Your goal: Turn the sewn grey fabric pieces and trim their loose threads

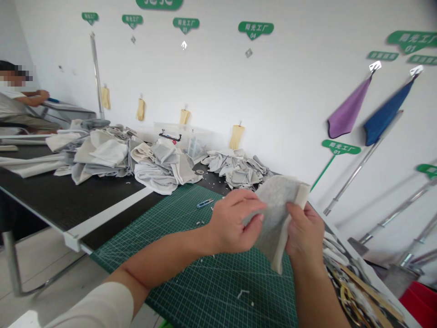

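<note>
One piece of grey-white cloth (pixel 278 205) is up in the air above the green cutting mat (pixel 205 296), between the two hands. Held by its pale, thicker band, it is in the grasp of the right hand (pixel 303 232), the thumb pressing on the band. At its near side the left hand (pixel 235 221) has its fingers curled and thumb and forefinger close together; whether they pinch the edge, a thread or nothing, I cannot tell.

As for how far things have got, this piece looks to be mid-handling. Similar cloths lie in a large heap (pixel 102 155), a middle heap (pixel 164 168) and a smaller heap (pixel 235 168), all beyond the left hand on the table (pixel 51 200); which are finished and which are left does not show. Small white scraps (pixel 243 291) on the mat suggest some trimming is done. The blue snips (pixel 205 203) lie just beyond the left hand, ungrasped.

The band, probably the cloth's long axis, slants from above the right thumb down toward the wearer and slightly leftward; the thinner grey part spreads toward the left hand.
</note>
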### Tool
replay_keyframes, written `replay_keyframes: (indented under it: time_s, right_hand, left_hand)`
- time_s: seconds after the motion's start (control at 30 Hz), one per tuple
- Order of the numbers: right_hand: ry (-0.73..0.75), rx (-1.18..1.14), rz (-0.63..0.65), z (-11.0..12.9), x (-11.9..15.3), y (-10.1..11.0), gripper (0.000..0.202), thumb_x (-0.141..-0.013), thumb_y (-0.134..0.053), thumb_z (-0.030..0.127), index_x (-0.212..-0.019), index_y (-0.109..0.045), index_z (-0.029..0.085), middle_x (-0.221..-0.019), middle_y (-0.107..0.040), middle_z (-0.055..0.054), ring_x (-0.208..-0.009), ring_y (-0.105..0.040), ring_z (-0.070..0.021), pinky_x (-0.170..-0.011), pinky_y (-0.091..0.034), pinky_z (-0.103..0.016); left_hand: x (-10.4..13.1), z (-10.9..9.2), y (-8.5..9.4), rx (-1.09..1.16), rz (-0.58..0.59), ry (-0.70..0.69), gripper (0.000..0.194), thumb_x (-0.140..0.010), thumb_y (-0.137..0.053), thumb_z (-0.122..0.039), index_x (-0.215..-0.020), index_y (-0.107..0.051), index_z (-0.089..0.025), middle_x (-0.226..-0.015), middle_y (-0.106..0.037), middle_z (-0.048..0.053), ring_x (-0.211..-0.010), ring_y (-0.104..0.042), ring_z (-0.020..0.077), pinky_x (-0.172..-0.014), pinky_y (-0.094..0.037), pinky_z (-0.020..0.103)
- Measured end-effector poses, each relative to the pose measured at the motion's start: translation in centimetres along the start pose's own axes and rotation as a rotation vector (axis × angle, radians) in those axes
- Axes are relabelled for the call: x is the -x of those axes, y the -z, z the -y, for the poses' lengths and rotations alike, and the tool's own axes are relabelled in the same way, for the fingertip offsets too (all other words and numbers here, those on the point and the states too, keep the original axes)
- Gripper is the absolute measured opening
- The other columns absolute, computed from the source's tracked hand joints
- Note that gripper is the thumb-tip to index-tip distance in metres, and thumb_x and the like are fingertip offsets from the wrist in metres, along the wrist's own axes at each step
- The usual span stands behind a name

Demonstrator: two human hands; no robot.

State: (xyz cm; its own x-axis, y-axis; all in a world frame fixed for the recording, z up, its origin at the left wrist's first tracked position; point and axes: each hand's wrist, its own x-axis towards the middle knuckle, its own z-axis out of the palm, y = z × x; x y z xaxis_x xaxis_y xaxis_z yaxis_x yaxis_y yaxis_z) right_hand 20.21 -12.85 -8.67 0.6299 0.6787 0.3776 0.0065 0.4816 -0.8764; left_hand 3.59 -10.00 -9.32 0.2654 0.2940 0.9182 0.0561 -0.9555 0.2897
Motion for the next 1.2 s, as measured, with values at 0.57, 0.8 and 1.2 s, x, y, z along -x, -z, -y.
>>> replay_keyframes:
  time_s: [0.57,0.8,1.2]
  right_hand:
    - [0.169,-0.012,0.164,-0.8,0.7,0.5,0.020,-0.068,-0.063,0.022,-0.087,-0.067,0.021,-0.086,-0.066,0.000,-0.080,-0.057,-0.0162,-0.075,-0.043,-0.028]
    - [0.083,-0.008,0.177,-1.2,0.3,0.6,0.013,-0.064,-0.062,0.022,-0.077,-0.065,0.020,-0.068,-0.061,0.003,-0.062,-0.052,-0.0138,-0.060,-0.040,-0.024]
    - [0.111,0.072,0.188,-0.9,0.4,0.5,0.013,-0.065,-0.061,0.023,-0.077,-0.065,0.020,-0.066,-0.060,0.004,-0.060,-0.050,-0.0127,-0.058,-0.038,-0.023]
  left_hand:
    - [-1.2,2.6,-0.9,0.972,0.101,0.530,0.068,-0.072,-0.066,-0.040,-0.129,-0.035,-0.021,-0.098,-0.059,0.007,-0.081,-0.056,0.0151,-0.071,-0.046,0.029]
    - [-0.5,2.5,0.2,0.535,0.148,0.179,0.031,-0.078,-0.057,-0.037,-0.103,-0.057,-0.018,-0.087,-0.061,0.006,-0.074,-0.054,0.0134,-0.068,-0.045,0.028]
    - [-2.4,2.6,3.3,0.558,0.764,0.073,0.019,-0.068,-0.064,-0.033,-0.065,-0.060,-0.015,-0.078,-0.063,0.006,-0.074,-0.057,0.0148,-0.072,-0.046,0.026]
